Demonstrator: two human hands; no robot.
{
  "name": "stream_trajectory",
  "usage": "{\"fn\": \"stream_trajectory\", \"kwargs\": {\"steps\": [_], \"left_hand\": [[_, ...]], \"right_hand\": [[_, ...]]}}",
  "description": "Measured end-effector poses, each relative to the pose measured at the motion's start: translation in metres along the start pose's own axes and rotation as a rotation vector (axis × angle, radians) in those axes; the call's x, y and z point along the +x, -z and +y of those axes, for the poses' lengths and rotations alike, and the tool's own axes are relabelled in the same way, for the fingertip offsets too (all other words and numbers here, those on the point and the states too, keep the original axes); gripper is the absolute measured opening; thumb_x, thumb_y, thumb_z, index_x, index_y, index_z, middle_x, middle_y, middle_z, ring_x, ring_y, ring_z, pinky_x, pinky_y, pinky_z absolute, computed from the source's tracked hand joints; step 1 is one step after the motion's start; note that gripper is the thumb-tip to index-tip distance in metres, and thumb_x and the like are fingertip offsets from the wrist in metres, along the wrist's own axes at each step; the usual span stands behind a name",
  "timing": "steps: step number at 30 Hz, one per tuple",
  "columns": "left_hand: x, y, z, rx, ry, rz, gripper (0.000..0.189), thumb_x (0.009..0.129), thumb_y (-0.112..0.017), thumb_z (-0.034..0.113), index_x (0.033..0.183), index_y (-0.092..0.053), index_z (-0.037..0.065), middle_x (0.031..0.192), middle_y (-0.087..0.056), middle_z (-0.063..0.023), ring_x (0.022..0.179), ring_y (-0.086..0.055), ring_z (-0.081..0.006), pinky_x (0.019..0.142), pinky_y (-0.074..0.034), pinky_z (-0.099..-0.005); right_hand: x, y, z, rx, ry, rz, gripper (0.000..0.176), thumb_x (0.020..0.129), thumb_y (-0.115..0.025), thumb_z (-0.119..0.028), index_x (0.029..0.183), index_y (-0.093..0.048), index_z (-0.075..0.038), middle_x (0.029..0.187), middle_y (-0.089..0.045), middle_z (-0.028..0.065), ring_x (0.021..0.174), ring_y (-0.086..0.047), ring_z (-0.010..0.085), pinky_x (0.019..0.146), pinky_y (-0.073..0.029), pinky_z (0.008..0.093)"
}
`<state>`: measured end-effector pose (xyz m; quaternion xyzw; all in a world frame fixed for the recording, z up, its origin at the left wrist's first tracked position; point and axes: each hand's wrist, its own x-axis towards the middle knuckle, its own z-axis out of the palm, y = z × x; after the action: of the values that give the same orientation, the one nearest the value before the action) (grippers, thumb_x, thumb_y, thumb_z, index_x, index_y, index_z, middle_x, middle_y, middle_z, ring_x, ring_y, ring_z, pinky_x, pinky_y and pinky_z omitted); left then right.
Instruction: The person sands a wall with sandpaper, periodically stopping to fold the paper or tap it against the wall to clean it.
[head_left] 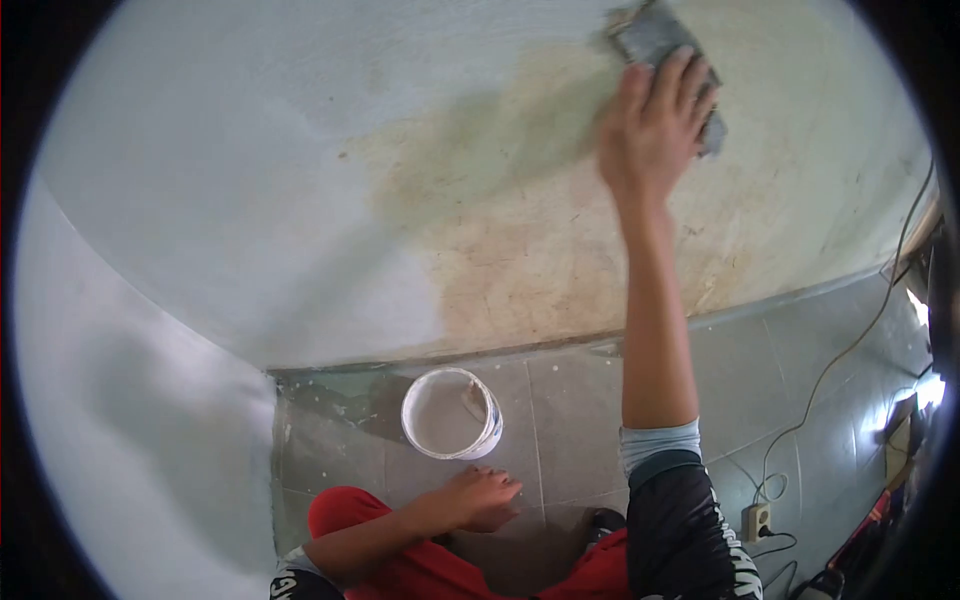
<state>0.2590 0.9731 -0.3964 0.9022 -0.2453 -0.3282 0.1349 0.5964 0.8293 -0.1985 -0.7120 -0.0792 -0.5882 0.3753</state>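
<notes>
Grasping a flat, oblong grey pad (pixel 655 35) with ragged edges, the right hand (pixel 650 135) is held against the wall (pixel 520 235), its outline softened by blur. Smooth whitish coating is seen on the wall's left part, while a mottled tan and pale-green patch is left exposed below the pad. The fingers of the left hand (pixel 485 498) are loosely curled beside a round white bucket (pixel 489 438) with a smeared rim; whether anything is held in that grip cannot be told. Grey floor tiles (pixel 580 420) are flecked with white.
</notes>
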Motion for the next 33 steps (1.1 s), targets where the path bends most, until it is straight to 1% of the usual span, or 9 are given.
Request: {"fn": "stream_trajectory", "kwargs": {"steps": [3, 6, 10, 12, 17, 23, 28, 31, 33], "left_hand": [[0.005, 0.003, -0.009, 0.043, 0.049, -0.061, 0.043, 0.097, -0.054, 0.041, 0.114, -0.058, 0.002, 0.115, -0.063, -0.0222, 0.110, -0.062, -0.0409, 0.096, -0.048, -0.0520], [0.014, -0.011, -0.025, 0.076, 0.020, -0.055, 0.043, 0.097, -0.055, 0.041, 0.114, -0.059, 0.002, 0.114, -0.063, -0.0224, 0.110, -0.062, -0.0405, 0.095, -0.049, -0.0523], [-0.003, -0.013, -0.029, 0.042, 0.034, -0.034, 0.042, 0.096, -0.056, 0.041, 0.114, -0.060, 0.003, 0.114, -0.064, -0.0228, 0.111, -0.062, -0.0405, 0.095, -0.049, -0.0521], [-0.022, -0.006, -0.032, 0.054, 0.075, 0.016, 0.042, 0.096, -0.055, 0.041, 0.114, -0.060, 0.003, 0.114, -0.064, -0.0230, 0.110, -0.063, -0.0409, 0.094, -0.049, -0.0526], [-0.028, -0.011, -0.035, 0.102, 0.154, 0.098, 0.042, 0.096, -0.054, 0.041, 0.111, -0.061, 0.003, 0.112, -0.065, -0.0239, 0.107, -0.064, -0.0420, 0.094, -0.049, -0.0545], [-0.013, -0.007, -0.026, 0.075, 0.091, 0.019, 0.043, 0.095, -0.055, 0.043, 0.109, -0.061, 0.002, 0.108, -0.066, -0.0245, 0.104, -0.065, -0.0428, 0.091, -0.049, -0.0544], [-0.030, -0.007, -0.013, 0.091, 0.065, 0.177, 0.041, 0.094, -0.058, 0.041, 0.109, -0.061, 0.003, 0.107, -0.066, -0.0241, 0.105, -0.064, -0.0436, 0.092, -0.049, -0.0558], [-0.026, -0.011, -0.012, 0.067, 0.047, 0.104, 0.040, 0.094, -0.060, 0.040, 0.111, -0.061, 0.003, 0.110, -0.065, -0.0243, 0.107, -0.064, -0.0438, 0.093, -0.048, -0.0566], [-0.013, -0.018, -0.017, 0.063, 0.033, 0.080, 0.041, 0.094, -0.060, 0.040, 0.112, -0.060, 0.003, 0.112, -0.064, -0.0245, 0.108, -0.063, -0.0439, 0.093, -0.049, -0.0565]], "right_hand": [[-0.015, -0.012, -0.025, -0.057, -0.023, 0.067, 0.081, 0.098, -0.046, -0.058, 0.154, -0.032, -0.001, 0.162, -0.024, 0.0241, 0.148, -0.015, 0.0544, 0.114, -0.019, 0.0695], [-0.123, -0.021, -0.094, 0.073, 0.225, -0.300, 0.084, 0.094, -0.052, -0.061, 0.155, -0.034, -0.006, 0.164, -0.023, 0.0216, 0.149, -0.013, 0.0539, 0.112, -0.018, 0.0741], [-0.097, -0.009, -0.051, -0.110, 0.408, -0.426, 0.088, 0.095, -0.052, -0.059, 0.156, -0.027, 0.000, 0.164, -0.018, 0.0267, 0.151, -0.010, 0.0494, 0.115, -0.012, 0.0708], [-0.055, -0.013, -0.028, 0.021, 0.114, -0.087, 0.091, 0.096, -0.051, -0.058, 0.158, -0.021, 0.001, 0.165, -0.013, 0.0265, 0.153, -0.007, 0.0466, 0.117, -0.010, 0.0692], [-0.064, -0.020, -0.042, -0.053, 0.064, -0.042, 0.090, 0.094, -0.054, -0.056, 0.158, -0.023, 0.000, 0.165, -0.012, 0.0261, 0.151, -0.004, 0.0522, 0.119, -0.010, 0.0644], [-0.128, -0.008, -0.059, 0.039, 0.307, -0.511, 0.080, 0.095, -0.052, -0.057, 0.160, -0.027, -0.017, 0.168, -0.016, 0.0109, 0.153, -0.010, 0.0446, 0.099, -0.037, 0.0756], [-0.034, -0.014, -0.031, -0.005, 0.107, -0.013, 0.082, 0.097, -0.047, -0.060, 0.159, -0.028, -0.011, 0.167, -0.016, 0.0154, 0.152, -0.010, 0.0484, 0.111, -0.032, 0.0645], [-0.041, -0.020, -0.057, -0.060, 0.044, 0.001, 0.083, 0.097, -0.047, -0.061, 0.157, -0.030, -0.007, 0.166, -0.018, 0.0176, 0.151, -0.012, 0.0506, 0.114, -0.025, 0.0638], [-0.084, -0.021, -0.087, -0.112, 0.241, -0.208, 0.086, 0.094, -0.052, -0.062, 0.157, -0.032, -0.007, 0.166, -0.020, 0.0154, 0.151, -0.013, 0.0480, 0.116, -0.021, 0.0636]]}}
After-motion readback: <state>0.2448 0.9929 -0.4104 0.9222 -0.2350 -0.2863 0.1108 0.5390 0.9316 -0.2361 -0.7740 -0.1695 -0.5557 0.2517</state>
